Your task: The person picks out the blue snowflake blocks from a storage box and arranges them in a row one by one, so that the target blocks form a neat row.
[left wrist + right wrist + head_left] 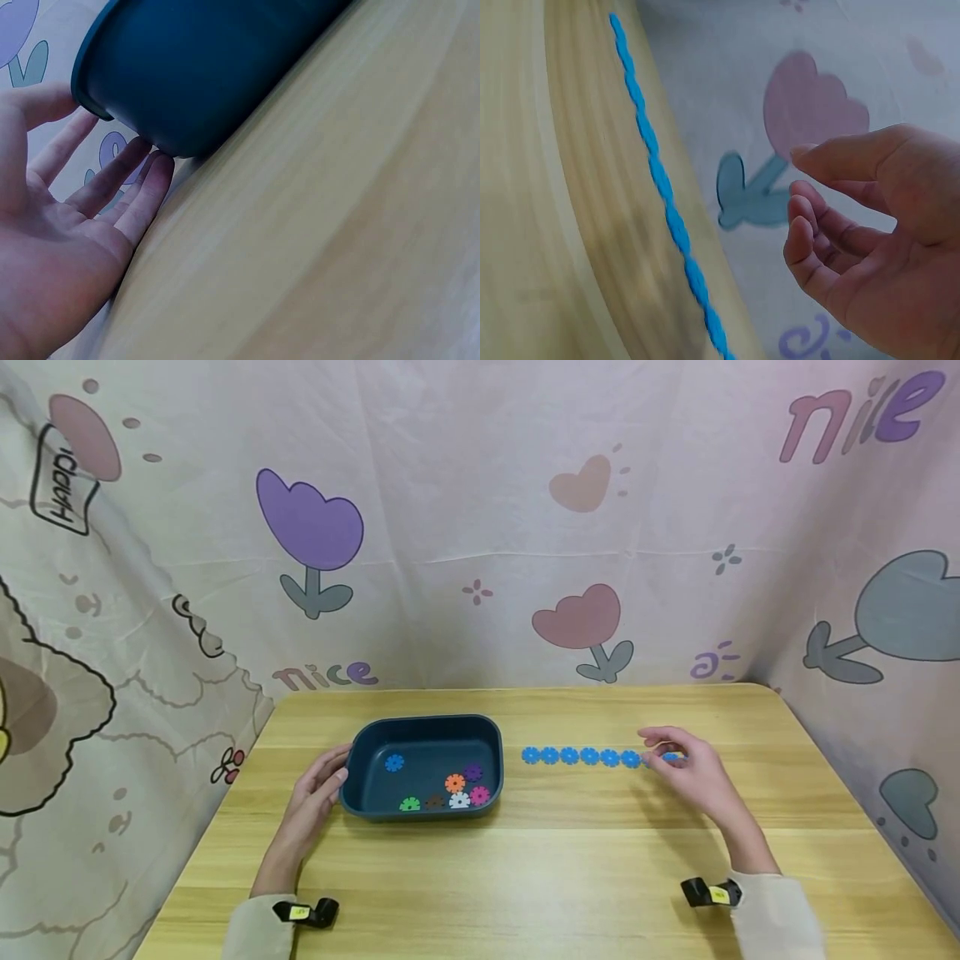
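Observation:
A row of blue snowflake-shaped discs (570, 756) lies edge to edge on the table; whether they interlock I cannot tell. The right wrist view shows the same blue discs (660, 180) from a low angle. Over the row's right end is my right hand (686, 772), its bent fingers holding nothing and thumb and forefinger apart, hiding some discs. My left hand (313, 789) touches the left side of a dark teal tub (420, 817). In the left wrist view the thumb is at the rim and fairly straight fingers (154, 180) rest against the outer wall.
Inside the tub lie a blue disc (394, 763), an orange disc (454, 783), a purple disc (472, 772) and several more in green, brown, white and pink. The wooden table (570, 877) backs onto a printed cloth (450, 527).

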Demonstrator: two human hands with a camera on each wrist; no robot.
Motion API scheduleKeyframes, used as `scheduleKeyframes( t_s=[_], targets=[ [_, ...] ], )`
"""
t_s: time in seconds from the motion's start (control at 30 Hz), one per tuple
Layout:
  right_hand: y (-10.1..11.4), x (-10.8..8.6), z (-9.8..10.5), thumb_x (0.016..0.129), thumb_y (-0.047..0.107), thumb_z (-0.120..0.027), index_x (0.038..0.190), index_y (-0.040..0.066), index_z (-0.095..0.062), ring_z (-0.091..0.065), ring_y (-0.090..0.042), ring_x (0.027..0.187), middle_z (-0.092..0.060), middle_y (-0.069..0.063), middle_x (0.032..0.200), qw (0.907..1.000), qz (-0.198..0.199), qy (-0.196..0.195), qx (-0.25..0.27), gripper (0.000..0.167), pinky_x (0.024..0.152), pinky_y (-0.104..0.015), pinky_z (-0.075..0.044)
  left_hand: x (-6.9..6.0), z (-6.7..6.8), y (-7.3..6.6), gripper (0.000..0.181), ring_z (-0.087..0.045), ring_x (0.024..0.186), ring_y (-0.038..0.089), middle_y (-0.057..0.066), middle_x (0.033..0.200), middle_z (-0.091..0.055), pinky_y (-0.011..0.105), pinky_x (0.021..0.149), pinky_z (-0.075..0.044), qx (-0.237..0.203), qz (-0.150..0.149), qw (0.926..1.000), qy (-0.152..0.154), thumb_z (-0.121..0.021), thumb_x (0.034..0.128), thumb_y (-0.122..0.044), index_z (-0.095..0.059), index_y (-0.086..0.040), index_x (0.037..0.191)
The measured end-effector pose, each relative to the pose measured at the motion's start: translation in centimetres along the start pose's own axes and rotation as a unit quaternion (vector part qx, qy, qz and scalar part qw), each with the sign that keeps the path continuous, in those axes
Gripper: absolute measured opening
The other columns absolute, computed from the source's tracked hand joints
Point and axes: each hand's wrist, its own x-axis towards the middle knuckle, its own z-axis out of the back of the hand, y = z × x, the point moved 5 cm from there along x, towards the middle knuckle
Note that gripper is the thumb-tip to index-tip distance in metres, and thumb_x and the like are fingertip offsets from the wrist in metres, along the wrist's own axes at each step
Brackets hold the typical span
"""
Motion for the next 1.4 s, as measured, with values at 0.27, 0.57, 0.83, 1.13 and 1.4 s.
scheduleKeyframes(
  t_s=[0.27,0.57,0.83,1.13,1.4],
  targets=[
    [3.1,0.1,-2.8,0.092,0.000,-0.075,0.123,0.001,-0.069,-0.065,-0.016,0.090,-0.071,-0.010,0.103,0.9987,0.038,0.022,0.026,0.032,0.075,-0.028,-0.058,-0.2,0.1,-0.1,0.047,-0.049,0.133,0.013,0.010,0.152,-0.045,0.021,0.100,-0.047,-0.007,-0.001,1.0000,-0.003,-0.046,0.1110,-0.014,-0.037,0.000,0.156],
    [6.1,-0.1,-5.9,0.094,0.002,-0.074,0.121,0.009,-0.071,-0.065,-0.020,0.096,-0.070,-0.001,0.108,0.9933,0.063,0.048,0.084,0.028,0.078,-0.029,-0.058,0.1,-0.1,-0.4,0.047,-0.049,0.133,0.013,0.010,0.152,-0.045,0.021,0.100,-0.047,-0.004,-0.003,1.0000,-0.001,-0.046,0.1111,-0.014,-0.037,0.000,0.155],
    [8.4,0.1,-9.5,0.093,-0.001,-0.073,0.120,0.009,-0.070,-0.067,-0.026,0.099,-0.068,-0.002,0.112,0.9838,0.096,0.085,0.125,0.029,0.080,-0.034,-0.060,0.1,-0.1,-0.3,0.047,-0.050,0.131,0.011,0.005,0.150,-0.048,0.021,0.099,-0.048,-0.004,-0.002,1.0000,-0.002,-0.046,0.1109,-0.014,-0.038,0.000,0.155],
    [11.3,1.6,-12.5,0.094,0.002,-0.073,0.120,0.011,-0.071,-0.066,-0.017,0.096,-0.068,-0.001,0.109,0.9811,0.108,0.096,0.129,0.028,0.080,-0.035,-0.060,0.1,-0.2,-0.3,0.047,-0.048,0.134,0.011,0.006,0.151,-0.047,0.021,0.102,-0.046,0.002,-0.006,1.0000,0.004,-0.045,0.1111,-0.013,-0.037,0.000,0.155],
    [13.7,2.9,-15.6,0.095,0.006,-0.073,0.124,0.009,-0.068,-0.065,-0.016,0.097,-0.067,-0.001,0.114,0.9743,0.136,0.125,0.129,0.029,0.079,-0.034,-0.059,0.1,-0.1,-0.2,0.047,-0.050,0.132,0.013,0.008,0.151,-0.047,0.021,0.100,-0.047,-0.007,-0.007,0.9999,0.003,-0.045,0.1110,-0.012,-0.037,0.001,0.155]
  ],
)
